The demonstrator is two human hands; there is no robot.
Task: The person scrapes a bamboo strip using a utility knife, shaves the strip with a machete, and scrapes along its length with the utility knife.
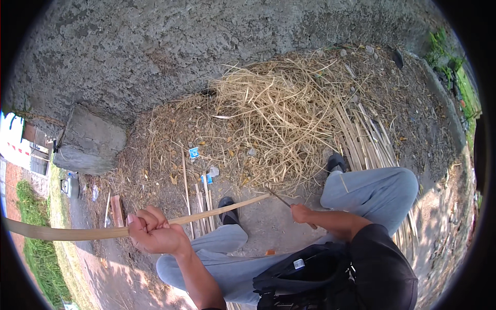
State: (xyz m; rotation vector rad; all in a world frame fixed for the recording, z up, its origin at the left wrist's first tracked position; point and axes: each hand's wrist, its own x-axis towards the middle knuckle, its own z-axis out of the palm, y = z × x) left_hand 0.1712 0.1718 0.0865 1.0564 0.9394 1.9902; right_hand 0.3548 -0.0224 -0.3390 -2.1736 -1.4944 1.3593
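Note:
A long, pale bamboo strip (77,234) runs from the left rim across to the ground in front of me. My left hand (157,236) is closed around it, palm turned up. My right hand (301,213) grips a knife (279,197), whose thin dark blade points up and left. The blade's tip meets or lies very near the strip's right end; I cannot tell whether it cuts in. Just beyond is a heap of thin, curled bamboo shavings (279,111).
Several split strips (361,135) lie by my right leg, and a few more (206,204) near my left foot. Blue wrappers (194,152) litter the dirt. A rough grey wall (206,41) rises behind the heap, with a concrete block (93,137) at left.

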